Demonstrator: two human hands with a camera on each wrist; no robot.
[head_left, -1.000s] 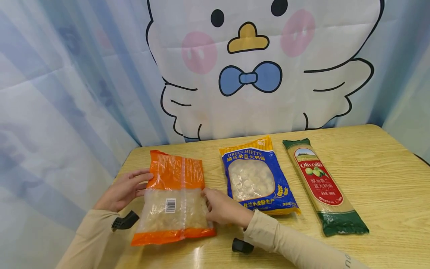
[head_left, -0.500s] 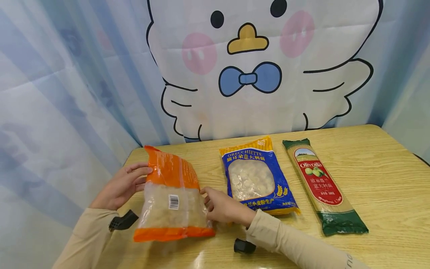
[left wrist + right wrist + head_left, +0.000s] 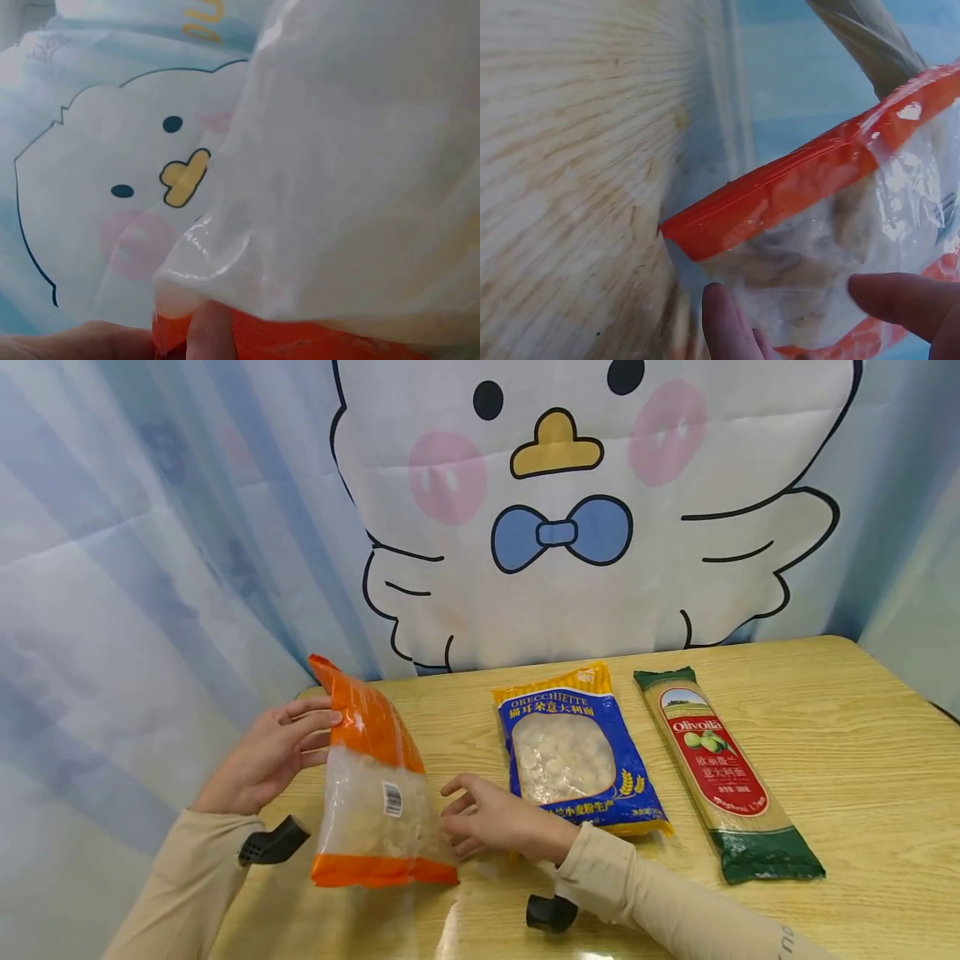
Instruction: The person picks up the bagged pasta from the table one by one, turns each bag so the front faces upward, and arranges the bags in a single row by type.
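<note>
An orange and clear plastic food bag, with a barcode on the side facing me, is tilted up at the left of the table. Its pale contents are hard to make out, though other bags here hold pasta. My left hand pinches its upper left edge; in the left wrist view a fingertip lies on the orange film. By the bag's lower right side is my right hand, its fingers loosely bent and the thumb apart. The right wrist view shows fingertips beside the bag; whether they touch it I cannot tell.
A blue and yellow orecchiette bag lies just beyond my right hand. Farther right is a green-ended spaghetti pack. The wooden table ends at a curtain printed with a cartoon bird.
The bag has tipped up from lying nearly flat and turned, its top moving left with my left hand. My right hand has loosened from its right edge.
</note>
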